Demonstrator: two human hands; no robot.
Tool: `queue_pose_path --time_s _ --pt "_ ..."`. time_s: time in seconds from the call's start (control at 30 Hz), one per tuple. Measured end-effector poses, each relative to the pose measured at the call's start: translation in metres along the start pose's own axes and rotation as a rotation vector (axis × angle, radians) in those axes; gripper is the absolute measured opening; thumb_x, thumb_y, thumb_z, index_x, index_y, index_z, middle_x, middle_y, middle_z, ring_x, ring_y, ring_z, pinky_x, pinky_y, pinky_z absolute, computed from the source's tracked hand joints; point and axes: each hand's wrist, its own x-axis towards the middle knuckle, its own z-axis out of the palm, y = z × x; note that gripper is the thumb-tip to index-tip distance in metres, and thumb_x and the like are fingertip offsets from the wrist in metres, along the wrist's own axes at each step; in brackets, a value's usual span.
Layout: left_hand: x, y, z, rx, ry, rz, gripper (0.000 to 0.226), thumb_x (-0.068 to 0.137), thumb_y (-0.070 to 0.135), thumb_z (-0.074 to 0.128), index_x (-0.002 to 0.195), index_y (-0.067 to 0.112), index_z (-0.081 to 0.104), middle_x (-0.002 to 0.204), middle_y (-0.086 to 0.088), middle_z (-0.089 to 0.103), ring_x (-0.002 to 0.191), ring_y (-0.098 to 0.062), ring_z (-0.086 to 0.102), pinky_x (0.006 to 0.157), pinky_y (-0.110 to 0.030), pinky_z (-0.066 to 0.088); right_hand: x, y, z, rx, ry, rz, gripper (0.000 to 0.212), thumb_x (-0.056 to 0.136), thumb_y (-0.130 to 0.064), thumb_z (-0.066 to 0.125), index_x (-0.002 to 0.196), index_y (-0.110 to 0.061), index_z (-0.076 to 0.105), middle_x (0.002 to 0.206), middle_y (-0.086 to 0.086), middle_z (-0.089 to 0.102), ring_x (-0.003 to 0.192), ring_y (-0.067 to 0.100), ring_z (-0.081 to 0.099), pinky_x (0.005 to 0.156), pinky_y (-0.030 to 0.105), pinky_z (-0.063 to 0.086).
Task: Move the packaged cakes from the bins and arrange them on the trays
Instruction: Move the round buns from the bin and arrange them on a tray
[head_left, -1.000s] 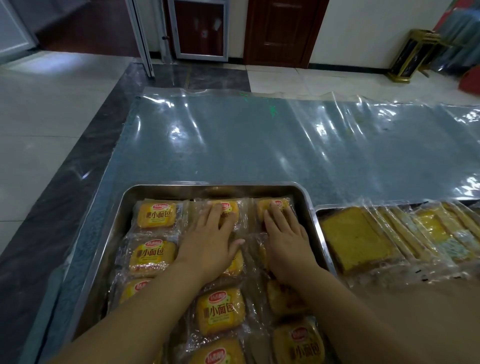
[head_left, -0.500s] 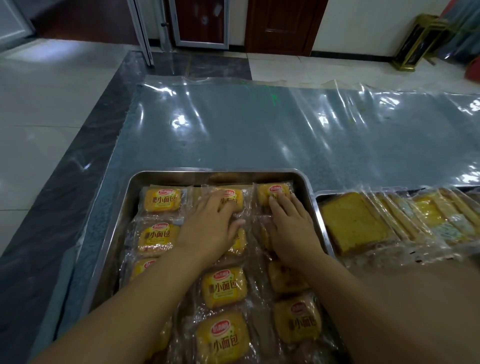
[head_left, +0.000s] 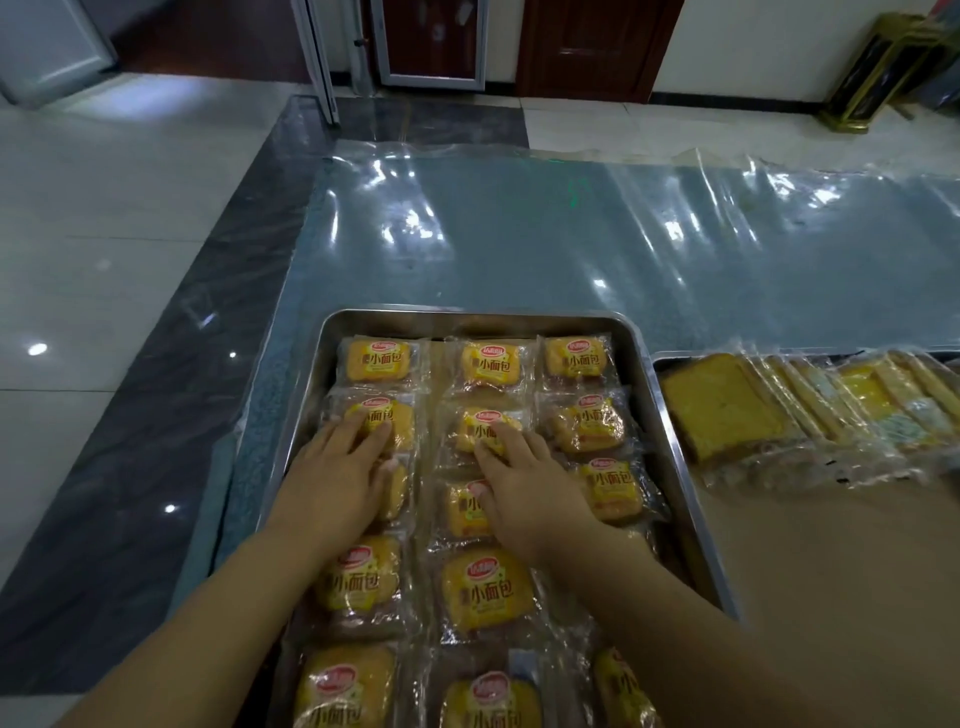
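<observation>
A steel tray (head_left: 670, 415) holds three columns of small yellow cakes in clear wrappers with red logos. My left hand (head_left: 337, 483) lies flat on the left column, its fingertips on the second cake from the far end (head_left: 384, 415). My right hand (head_left: 524, 488) lies flat on the middle column, fingers spread over the second cake there (head_left: 478, 426). Neither hand grips a package. The far-row cakes (head_left: 488, 361) lie uncovered. A second tray (head_left: 675, 358) to the right carries larger sliced cakes (head_left: 722, 405) in clear wrappers.
Both trays sit on a table (head_left: 519, 234) covered with shiny clear plastic film. Beyond it is a tiled floor (head_left: 104, 208), dark wooden doors (head_left: 587, 47) and a gold-framed stand (head_left: 872, 67) at the far right. A tan surface (head_left: 831, 571) lies at the near right.
Both hands have slid back toward me from the far row to the second row, and the left hand moved over to the left column. The camera has tilted down.
</observation>
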Motion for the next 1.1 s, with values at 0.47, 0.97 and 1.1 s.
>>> queue_pose_path --time_s 0.47,0.97,1.1 --pt "-0.043 0.021 -0.005 -0.201 0.181 0.121 0.036 0.089 0.035 0.055 0.122 0.021 0.057 0.135 -0.003 0.045 0.127 -0.025 0.03 0.104 -0.044 0.03 -0.055 -0.006 0.011 0.174 0.357 -0.164 0.044 0.088 -0.033 0.059 0.129 -0.02 0.053 0.137 0.001 0.048 0.131 0.021 0.037 0.101 0.036 0.034" --pt "-0.113 0.004 0.019 -0.137 -0.03 0.116 0.056 0.095 0.043 0.042 0.146 0.031 0.024 0.156 0.004 0.012 0.142 -0.02 0.006 0.113 -0.038 0.018 -0.082 -0.038 0.04 0.022 0.092 -0.008 0.061 0.095 -0.033 0.045 0.148 -0.024 0.017 0.157 -0.003 0.001 0.143 0.024 -0.006 0.114 0.044 0.015" --pt "-0.124 0.007 0.015 -0.199 0.005 0.13 0.053 0.094 0.04 0.046 0.144 0.029 0.031 0.155 0.002 0.017 0.141 -0.02 0.008 0.113 -0.038 0.018 -0.101 -0.039 0.03 0.102 0.181 -0.082 0.052 0.092 -0.025 0.054 0.141 -0.023 0.037 0.155 0.0 0.019 0.143 0.024 0.003 0.111 0.046 0.024"
